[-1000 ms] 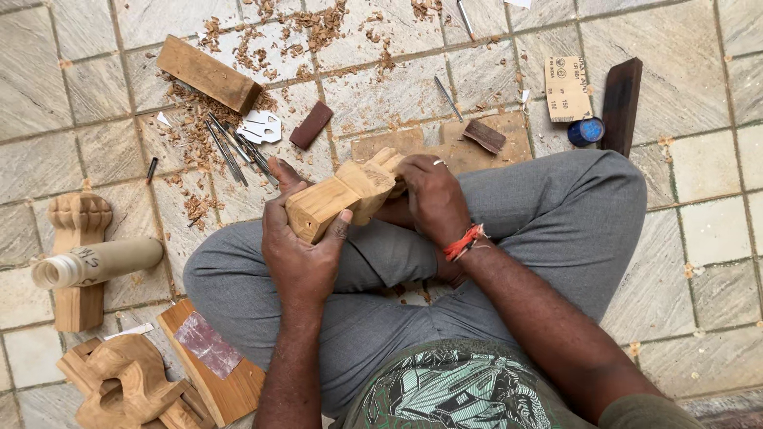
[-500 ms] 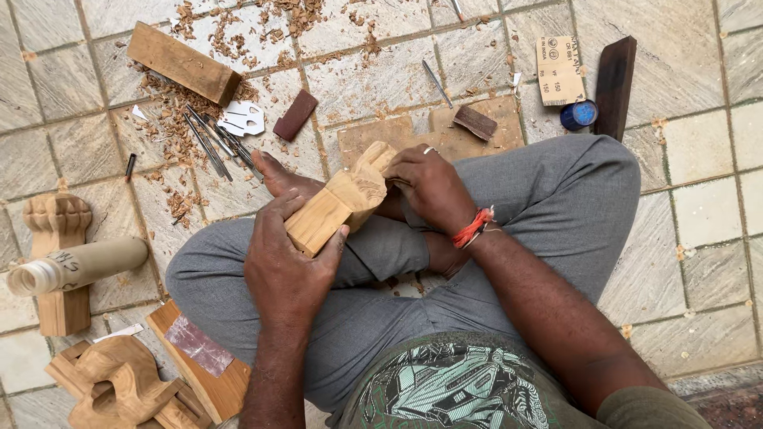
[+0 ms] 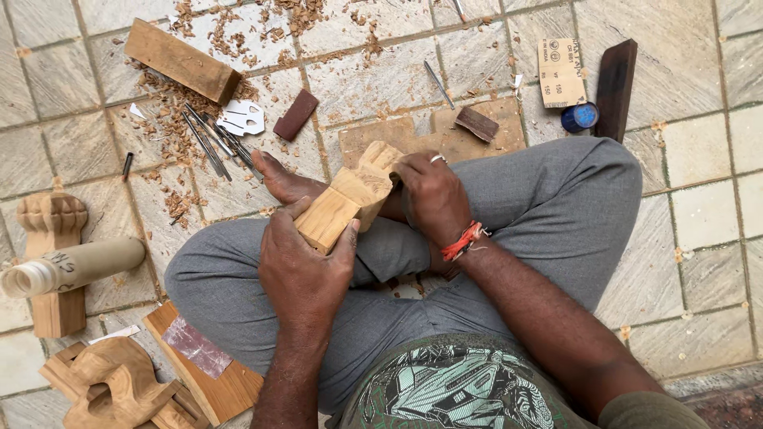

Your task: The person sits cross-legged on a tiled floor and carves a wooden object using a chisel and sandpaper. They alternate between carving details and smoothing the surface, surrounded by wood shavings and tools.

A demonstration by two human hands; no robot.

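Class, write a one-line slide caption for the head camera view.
Both hands, left hand and right hand, grip a carved wood block above wood shavings.

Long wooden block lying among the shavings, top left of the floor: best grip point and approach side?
Grip the wooden block across its two long side faces near the middle, coming straight down from above. It lies flat on the tiled floor, elongated and slanted, with parallel straight sides, so a pinch across the narrow width looks steadiest. Both hands are occupied: left hand and right hand hold the carved piece.

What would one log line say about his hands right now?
left hand: holds wood carving | right hand: on carving top | floor: wood chips, chisels
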